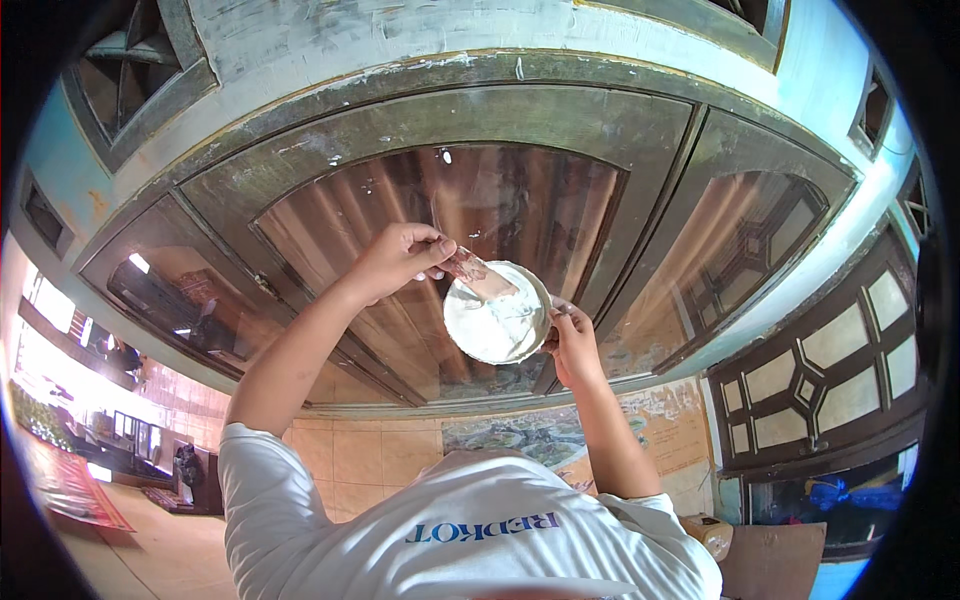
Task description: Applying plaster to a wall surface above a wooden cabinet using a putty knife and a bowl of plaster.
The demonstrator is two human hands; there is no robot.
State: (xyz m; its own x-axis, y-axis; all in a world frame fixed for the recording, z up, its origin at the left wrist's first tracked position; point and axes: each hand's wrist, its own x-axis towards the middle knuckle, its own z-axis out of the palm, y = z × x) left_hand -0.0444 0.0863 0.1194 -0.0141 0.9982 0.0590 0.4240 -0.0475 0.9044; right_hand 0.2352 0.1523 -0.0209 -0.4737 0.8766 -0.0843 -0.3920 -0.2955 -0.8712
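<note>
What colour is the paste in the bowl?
The paste is white, seen in the head view, the only one.

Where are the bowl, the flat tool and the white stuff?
Bowl point(498, 361): head view, on its lower rim.
Flat tool point(487, 282): head view, its tan end.
White stuff point(508, 317): head view, near its middle.

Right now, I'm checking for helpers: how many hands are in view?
2: the left hand, holding a scraper over the bowl, and the right hand, gripping the bowl's side. No others show.
</note>
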